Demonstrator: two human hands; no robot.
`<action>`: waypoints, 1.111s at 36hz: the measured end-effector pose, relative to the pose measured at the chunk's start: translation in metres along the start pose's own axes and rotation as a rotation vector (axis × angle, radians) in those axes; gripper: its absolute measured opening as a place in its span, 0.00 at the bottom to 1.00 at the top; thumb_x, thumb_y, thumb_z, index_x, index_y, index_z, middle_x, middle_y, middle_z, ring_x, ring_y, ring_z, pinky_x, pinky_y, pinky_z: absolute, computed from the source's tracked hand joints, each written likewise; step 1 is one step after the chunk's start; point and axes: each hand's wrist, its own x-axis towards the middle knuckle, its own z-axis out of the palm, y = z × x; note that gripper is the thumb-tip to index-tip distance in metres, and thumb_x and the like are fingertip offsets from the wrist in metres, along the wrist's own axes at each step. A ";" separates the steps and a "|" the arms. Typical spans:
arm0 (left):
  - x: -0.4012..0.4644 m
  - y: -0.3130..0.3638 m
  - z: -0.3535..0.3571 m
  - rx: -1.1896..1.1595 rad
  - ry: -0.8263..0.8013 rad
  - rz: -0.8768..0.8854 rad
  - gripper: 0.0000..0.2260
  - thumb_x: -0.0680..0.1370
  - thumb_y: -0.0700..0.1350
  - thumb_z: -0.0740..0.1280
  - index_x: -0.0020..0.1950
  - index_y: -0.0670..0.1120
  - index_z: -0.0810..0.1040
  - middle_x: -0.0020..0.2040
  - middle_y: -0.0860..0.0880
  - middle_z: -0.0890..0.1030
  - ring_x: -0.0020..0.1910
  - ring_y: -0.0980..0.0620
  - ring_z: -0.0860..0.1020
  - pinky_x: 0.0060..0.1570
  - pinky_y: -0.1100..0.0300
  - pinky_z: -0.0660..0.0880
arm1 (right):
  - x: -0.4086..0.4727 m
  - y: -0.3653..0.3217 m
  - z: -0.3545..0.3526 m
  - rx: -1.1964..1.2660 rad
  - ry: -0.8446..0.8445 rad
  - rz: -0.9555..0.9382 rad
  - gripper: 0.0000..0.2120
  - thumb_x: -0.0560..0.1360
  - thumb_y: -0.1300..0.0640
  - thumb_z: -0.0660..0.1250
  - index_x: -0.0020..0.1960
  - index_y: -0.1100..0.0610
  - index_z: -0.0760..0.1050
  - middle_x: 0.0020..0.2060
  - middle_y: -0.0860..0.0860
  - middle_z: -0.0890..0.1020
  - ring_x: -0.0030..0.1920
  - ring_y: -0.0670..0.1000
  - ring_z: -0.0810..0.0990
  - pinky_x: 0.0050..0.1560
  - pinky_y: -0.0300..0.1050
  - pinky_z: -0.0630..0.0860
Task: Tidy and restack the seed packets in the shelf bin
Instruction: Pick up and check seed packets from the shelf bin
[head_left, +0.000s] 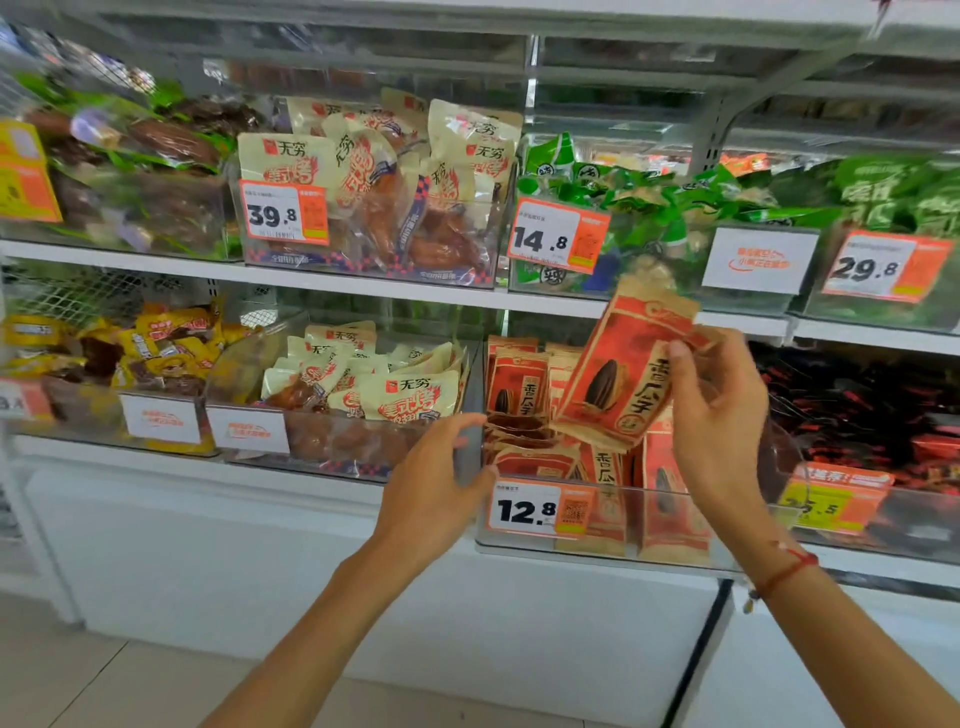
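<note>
A clear plastic shelf bin (613, 551) on the lower shelf holds several red-and-tan sunflower seed packets (519, 387), some upright at the back, others lying or leaning at the front. My right hand (719, 415) pinches one seed packet (618, 369) by its right edge and holds it tilted above the bin. My left hand (436, 478) hovers at the bin's front left corner with loosely curled fingers and holds nothing. A 12.8 price tag (540, 509) hangs on the bin's front wall.
Left of the bin stands another clear bin of cream snack packs (374, 384). A bin of dark red-black packets (872, 410) sits to the right. The shelf above carries bins of green packets (649, 208) and cream chicken packs (384, 176). A white cabinet front lies below.
</note>
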 end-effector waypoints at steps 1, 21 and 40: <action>-0.002 0.003 -0.002 -0.008 0.012 0.009 0.20 0.75 0.45 0.71 0.65 0.56 0.71 0.56 0.58 0.75 0.61 0.55 0.75 0.58 0.49 0.76 | -0.003 -0.006 -0.005 0.028 0.042 0.001 0.07 0.80 0.61 0.60 0.47 0.50 0.71 0.40 0.41 0.76 0.39 0.37 0.76 0.43 0.31 0.72; -0.046 0.025 0.001 -0.526 -0.170 -0.175 0.08 0.78 0.47 0.66 0.56 0.51 0.79 0.50 0.52 0.85 0.47 0.56 0.83 0.40 0.67 0.78 | -0.076 -0.018 0.001 0.255 -0.522 0.513 0.03 0.76 0.60 0.66 0.48 0.53 0.76 0.43 0.49 0.84 0.41 0.43 0.83 0.39 0.34 0.79; -0.047 0.024 -0.006 -0.674 -0.073 -0.201 0.10 0.79 0.45 0.65 0.60 0.48 0.78 0.52 0.53 0.84 0.51 0.58 0.82 0.49 0.62 0.76 | -0.084 -0.020 -0.005 0.124 -0.574 0.090 0.19 0.72 0.60 0.70 0.55 0.40 0.71 0.50 0.32 0.78 0.50 0.43 0.79 0.49 0.33 0.77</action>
